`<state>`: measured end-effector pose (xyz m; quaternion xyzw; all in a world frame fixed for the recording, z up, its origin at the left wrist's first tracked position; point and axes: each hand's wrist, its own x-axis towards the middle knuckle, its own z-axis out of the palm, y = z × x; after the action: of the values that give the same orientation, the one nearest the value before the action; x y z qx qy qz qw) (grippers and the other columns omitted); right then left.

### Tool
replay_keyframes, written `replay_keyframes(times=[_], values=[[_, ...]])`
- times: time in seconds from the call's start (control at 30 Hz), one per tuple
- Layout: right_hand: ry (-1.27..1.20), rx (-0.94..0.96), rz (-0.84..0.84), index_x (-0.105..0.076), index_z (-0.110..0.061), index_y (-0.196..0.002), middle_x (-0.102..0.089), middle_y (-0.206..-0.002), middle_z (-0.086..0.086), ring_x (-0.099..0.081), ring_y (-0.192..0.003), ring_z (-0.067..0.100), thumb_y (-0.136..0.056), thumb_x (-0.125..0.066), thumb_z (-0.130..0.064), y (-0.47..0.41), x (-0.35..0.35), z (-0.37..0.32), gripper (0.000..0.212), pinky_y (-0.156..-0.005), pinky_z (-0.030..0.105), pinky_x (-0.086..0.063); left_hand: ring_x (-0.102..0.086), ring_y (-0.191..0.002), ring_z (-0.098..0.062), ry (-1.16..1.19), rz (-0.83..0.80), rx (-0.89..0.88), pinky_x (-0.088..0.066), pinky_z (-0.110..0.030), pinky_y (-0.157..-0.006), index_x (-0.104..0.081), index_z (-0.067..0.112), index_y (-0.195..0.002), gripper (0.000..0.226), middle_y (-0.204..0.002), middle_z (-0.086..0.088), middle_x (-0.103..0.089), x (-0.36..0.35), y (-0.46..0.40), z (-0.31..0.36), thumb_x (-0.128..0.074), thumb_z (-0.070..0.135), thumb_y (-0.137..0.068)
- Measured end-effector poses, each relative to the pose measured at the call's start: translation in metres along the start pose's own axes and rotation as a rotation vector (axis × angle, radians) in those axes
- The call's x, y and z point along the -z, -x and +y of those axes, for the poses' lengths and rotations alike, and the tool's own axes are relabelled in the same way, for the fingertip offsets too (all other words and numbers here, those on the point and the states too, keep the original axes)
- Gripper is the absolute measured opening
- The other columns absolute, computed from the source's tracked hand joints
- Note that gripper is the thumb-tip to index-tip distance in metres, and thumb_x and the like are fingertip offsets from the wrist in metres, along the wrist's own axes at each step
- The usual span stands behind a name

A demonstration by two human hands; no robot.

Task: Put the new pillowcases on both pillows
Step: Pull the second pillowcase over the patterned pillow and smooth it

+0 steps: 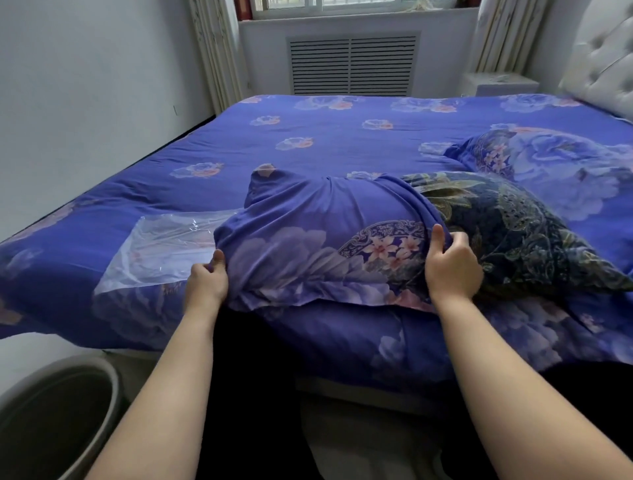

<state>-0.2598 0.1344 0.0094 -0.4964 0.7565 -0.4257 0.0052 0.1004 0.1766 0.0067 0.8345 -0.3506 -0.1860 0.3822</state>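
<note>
Fingers (445, 240) of right hand (452, 270): curled over bunched open edge of pillowcase (308, 240), thumb up against the cloth, gripping. Fingers of left hand (207, 281): tucked into closed near corner of same pillowcase, thumb on top, pinching.

Pillows, two. First pillow (513, 236): dark blue, leaf-and-lace print, lying across near edge of bed (308, 137); left part inside the blue floral pillowcase, right part bare and sticking out past right hand. Second pillow (548, 168): blue floral cover, farther back at right, near headboard (603, 68), just beside the first.

Pillowcases in hand, one. Plastic bags, one: clear bag (154, 250), flat on bed left of pillowcase, one edge under it.

Surface: bed with blue sheet printed with pale flowers, sheet hanging over near side.

Room: white walls; window (342, 4) at far end, slatted radiator cover (352, 65) beneath; curtains, two, one each side; white tufted headboard at right; small white nightstand (496, 84) beside it; grey round bin (58, 414) on floor at lower left.
</note>
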Motion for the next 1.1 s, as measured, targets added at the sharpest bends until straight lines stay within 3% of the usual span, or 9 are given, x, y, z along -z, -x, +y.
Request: replay_keyframes(times=[0.17, 0.3, 0.43, 0.53, 0.63, 0.73, 0.8, 0.93, 1.1], values=[[-0.209, -0.119, 0.145, -0.058, -0.002, -0.100, -0.064, -0.101, 0.020, -0.057, -0.097, 0.040, -0.093, -0.033, -0.047, 0.035, -0.013, 0.011, 0.052, -0.080, 0.044, -0.039, -0.054, -0.080, -0.030, 0.119, 0.065, -0.197, -0.033, -0.031, -0.070, -0.053, 0.004, -0.079, 0.039, -0.080, -0.016, -0.057, 0.003, 0.027, -0.004, -0.057, 0.041, -0.090], [-0.212, -0.116, 0.166, -0.059, -0.001, -0.100, -0.063, -0.101, 0.019, -0.055, -0.100, 0.038, -0.093, -0.041, -0.041, 0.048, -0.017, 0.015, 0.044, -0.080, 0.043, -0.037, -0.045, -0.067, -0.030, 0.127, 0.129, -0.248, -0.030, -0.032, -0.064, -0.040, 0.010, -0.059, 0.041, -0.067, -0.018, -0.049, 0.001, 0.026, -0.002, -0.061, 0.028, -0.090], [-0.399, -0.245, 0.142, -0.056, -0.004, -0.102, -0.065, -0.099, 0.019, -0.059, -0.090, 0.038, -0.099, -0.041, -0.031, 0.048, -0.011, 0.008, 0.031, -0.070, 0.037, -0.037, -0.058, -0.089, -0.043, 0.116, 0.122, -0.255, -0.035, -0.036, -0.068, -0.059, -0.009, -0.084, 0.033, -0.092, -0.035, -0.061, -0.003, 0.024, 0.019, -0.049, 0.020, -0.096], [-0.425, -0.080, -0.023, -0.053, -0.003, -0.099, -0.065, -0.089, 0.024, -0.060, -0.080, 0.041, -0.099, -0.043, -0.023, 0.065, -0.015, -0.019, 0.023, -0.062, 0.037, -0.031, -0.058, -0.097, -0.039, 0.208, 0.067, -0.290, -0.036, -0.035, -0.070, -0.059, -0.012, -0.098, 0.035, -0.102, -0.032, -0.062, -0.006, 0.019, 0.047, -0.044, 0.019, -0.098], [-0.281, 0.060, -0.263, -0.047, -0.005, -0.105, -0.065, -0.087, 0.028, -0.061, -0.079, 0.045, -0.100, -0.037, -0.031, 0.087, -0.028, -0.028, 0.028, -0.059, 0.039, -0.037, -0.057, -0.092, -0.024, 0.457, 0.076, -0.297, -0.043, -0.033, -0.073, -0.060, -0.005, -0.103, 0.034, -0.098, -0.017, -0.060, 0.000, 0.016, 0.082, -0.041, 0.022, -0.100], [0.046, 0.163, -0.348, -0.047, -0.007, -0.105, -0.065, -0.091, 0.029, -0.062, -0.084, 0.046, -0.100, -0.033, -0.040, 0.072, -0.023, 0.002, 0.036, -0.066, 0.044, -0.045, -0.047, -0.082, -0.015, 0.641, 0.129, -0.235, -0.037, -0.024, -0.063, -0.055, 0.013, -0.084, 0.024, -0.088, -0.005, -0.053, 0.020, -0.002, 0.107, -0.038, 0.019, -0.100], [0.181, 0.197, -0.282, -0.050, -0.005, -0.106, -0.066, -0.090, 0.030, -0.063, -0.085, 0.047, -0.099, -0.035, -0.041, 0.043, -0.009, 0.025, 0.040, -0.070, 0.046, -0.049, -0.047, -0.083, -0.016, 0.645, 0.165, -0.197, -0.037, -0.025, -0.068, -0.052, 0.016, -0.071, 0.029, -0.085, -0.007, -0.053, 0.024, -0.018, 0.107, -0.039, 0.014, -0.097], [0.183, 0.161, -0.103, -0.053, -0.005, -0.107, -0.064, -0.086, 0.034, -0.062, -0.081, 0.049, -0.095, -0.040, -0.049, -0.006, 0.014, 0.035, 0.047, -0.067, 0.045, -0.047, -0.052, -0.115, -0.041, 0.467, 0.195, -0.015, -0.038, -0.039, -0.094, -0.058, -0.011, -0.110, 0.038, -0.120, -0.030, -0.057, -0.005, -0.023, 0.062, -0.036, 0.019, -0.100], [0.098, 0.103, -0.027, -0.055, -0.005, -0.094, -0.066, -0.084, 0.027, -0.062, -0.078, 0.045, -0.092, -0.043, -0.052, 0.006, 0.015, 0.028, 0.049, -0.059, 0.038, -0.038, -0.052, -0.115, -0.040, 0.354, 0.169, 0.049, -0.038, -0.039, -0.095, -0.057, -0.009, -0.116, 0.041, -0.122, -0.029, -0.057, -0.015, -0.018, 0.025, -0.036, 0.024, -0.101]])
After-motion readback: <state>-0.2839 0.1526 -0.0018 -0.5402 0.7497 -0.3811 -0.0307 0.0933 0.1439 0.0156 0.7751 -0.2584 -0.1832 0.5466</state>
